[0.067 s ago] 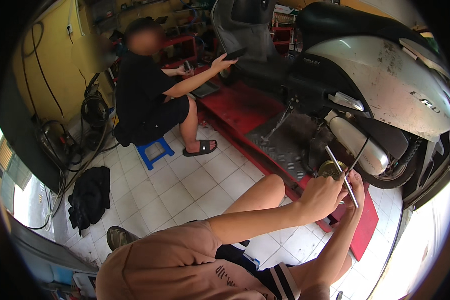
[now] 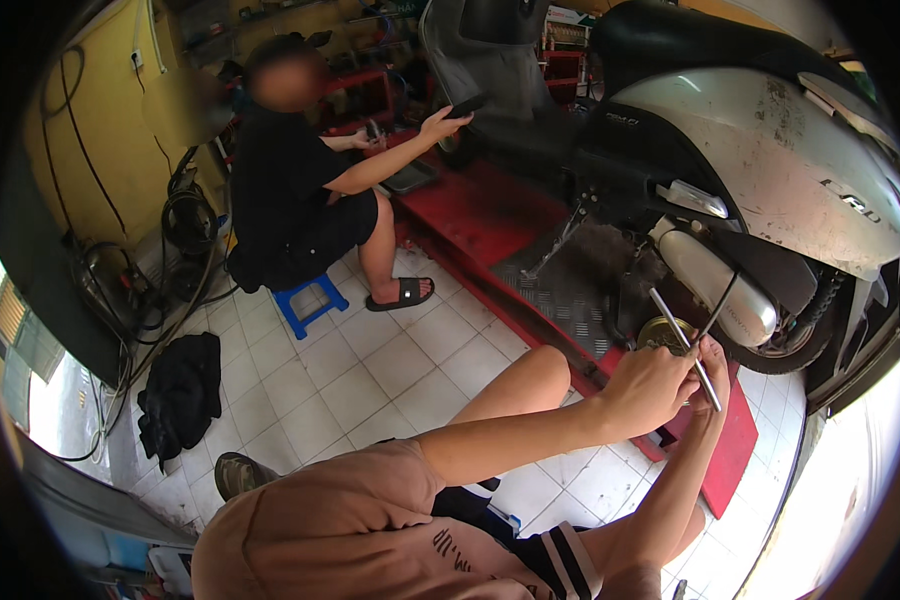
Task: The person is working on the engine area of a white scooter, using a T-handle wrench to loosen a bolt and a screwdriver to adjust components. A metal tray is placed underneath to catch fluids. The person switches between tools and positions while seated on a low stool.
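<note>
Beside the rear of the scooter [image 2: 770, 160], we see a silver bar [image 2: 672, 320] and a dark rod [image 2: 722, 300] crossing each other, their upper ends reaching past the hands toward the scooter. The dark rod's tip overlaps the pale exhaust cover [image 2: 695, 262] in our view; we cannot tell whether it touches. The raised edge of the red platform [image 2: 460, 215] runs beneath the near side of the scooter, and a bent knee [image 2: 540, 375] sits close to that edge, leaving a narrow working space.

The silver bar is straight, smooth and shiny; the dark rod is thinner. We cannot tell whether they are joined. The left hand [image 2: 642, 392] has its fingers curled closed around the silver bar. The right hand [image 2: 718, 365] is bent at the dark rod's lower end, but we cannot tell which piece it grips. A round gold-coloured tin [image 2: 655, 333] shows behind the left hand, near the scooter's rear wheel.

Pale tile floor [image 2: 390, 370] spreads out on our side of the scooter. Left of the scooter's front, a person [image 2: 290, 170] in black sits on a blue stool [image 2: 310, 305], holding a dark flat object [image 2: 465, 106].
</note>
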### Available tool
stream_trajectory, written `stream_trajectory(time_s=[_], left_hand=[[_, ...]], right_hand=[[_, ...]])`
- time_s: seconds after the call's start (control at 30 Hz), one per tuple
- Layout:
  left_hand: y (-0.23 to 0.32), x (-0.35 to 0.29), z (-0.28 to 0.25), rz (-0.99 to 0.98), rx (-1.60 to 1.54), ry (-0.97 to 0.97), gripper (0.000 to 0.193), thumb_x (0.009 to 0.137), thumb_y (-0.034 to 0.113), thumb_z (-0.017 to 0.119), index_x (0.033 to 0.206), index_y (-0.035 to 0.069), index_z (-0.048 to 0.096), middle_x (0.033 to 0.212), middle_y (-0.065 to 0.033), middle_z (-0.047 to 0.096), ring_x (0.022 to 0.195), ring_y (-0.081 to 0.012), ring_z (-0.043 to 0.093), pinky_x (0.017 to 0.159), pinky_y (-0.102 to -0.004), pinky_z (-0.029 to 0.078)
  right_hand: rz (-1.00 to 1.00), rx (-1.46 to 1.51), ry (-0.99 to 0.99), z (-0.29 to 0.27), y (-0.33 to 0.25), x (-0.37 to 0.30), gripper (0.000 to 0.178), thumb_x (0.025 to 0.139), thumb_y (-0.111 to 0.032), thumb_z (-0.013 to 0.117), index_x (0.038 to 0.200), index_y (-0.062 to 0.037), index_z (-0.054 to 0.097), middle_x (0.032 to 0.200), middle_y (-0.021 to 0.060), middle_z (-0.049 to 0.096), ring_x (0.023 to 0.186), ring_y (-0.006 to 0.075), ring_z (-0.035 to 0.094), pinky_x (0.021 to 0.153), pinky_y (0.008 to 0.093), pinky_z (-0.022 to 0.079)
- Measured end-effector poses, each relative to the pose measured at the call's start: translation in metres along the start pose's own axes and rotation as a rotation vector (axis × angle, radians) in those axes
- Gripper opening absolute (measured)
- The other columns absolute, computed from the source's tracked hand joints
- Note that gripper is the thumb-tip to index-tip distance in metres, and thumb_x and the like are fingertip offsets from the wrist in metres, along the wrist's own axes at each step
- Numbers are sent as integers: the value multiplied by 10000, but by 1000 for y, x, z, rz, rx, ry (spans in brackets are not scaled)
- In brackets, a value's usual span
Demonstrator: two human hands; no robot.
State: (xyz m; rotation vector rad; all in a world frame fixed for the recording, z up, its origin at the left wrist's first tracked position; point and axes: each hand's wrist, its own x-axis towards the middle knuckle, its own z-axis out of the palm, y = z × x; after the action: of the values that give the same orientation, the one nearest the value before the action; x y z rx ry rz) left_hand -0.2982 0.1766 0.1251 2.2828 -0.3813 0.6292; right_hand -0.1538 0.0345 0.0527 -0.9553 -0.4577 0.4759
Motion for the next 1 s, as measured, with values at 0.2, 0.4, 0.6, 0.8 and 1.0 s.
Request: stream_trajectory(time_s=[0.2, 0.4, 0.6, 0.8, 1.0], left_hand=[[-12, -8, 13, 123, -259, -148, 393, 837, 178, 646, 1213, 81, 580, 665, -173, 629, 621, -344, 636, 606, -431, 508], [-36, -10, 22, -196, 84, -41, 494, 840, 185, 639, 1247, -55, 495, 670, -179, 627, 637, -349, 641, 590, -443, 518], [-14, -6, 9, 72, 44, -62, 629, 828, 195, 653, 1325, -74, 378, 673, -175, 631, 598, -351, 634, 535, -427, 512], [-2, 1, -1, -52, 118, -53, 639, 810, 223, 676, 1323, -47, 408, 671, -170, 633, 642, -342, 653, 550, -421, 513], [0, 6, -1, -201, 190, -176, 654, 828, 267, 670, 1364, 4, 401, 714, -189, 641, 676, -374, 644, 621, -472, 516]], right_hand=[[33, -31, -87, -7, -7, 7, 218, 918, -212, 601, 954, -4, 546, 595, -39, 469, 420, 17, 358, 348, 164, 259], [51, 45, -155, -2, -9, 5, 210, 903, -184, 619, 979, -2, 546, 628, -35, 468, 467, 9, 359, 412, 146, 268], [39, 64, -48, -6, -4, 11, 168, 911, -130, 592, 1014, -6, 546, 667, -30, 497, 473, 3, 369, 414, 134, 288], [2, 189, -44, -9, -2, 12, 180, 923, -133, 581, 1033, 1, 538, 720, -14, 520, 485, 9, 378, 411, 129, 293], [-50, 192, 12, -8, -10, 9, 225, 942, -175, 567, 1060, 13, 535, 632, -43, 476, 473, -4, 359, 406, 136, 267]])
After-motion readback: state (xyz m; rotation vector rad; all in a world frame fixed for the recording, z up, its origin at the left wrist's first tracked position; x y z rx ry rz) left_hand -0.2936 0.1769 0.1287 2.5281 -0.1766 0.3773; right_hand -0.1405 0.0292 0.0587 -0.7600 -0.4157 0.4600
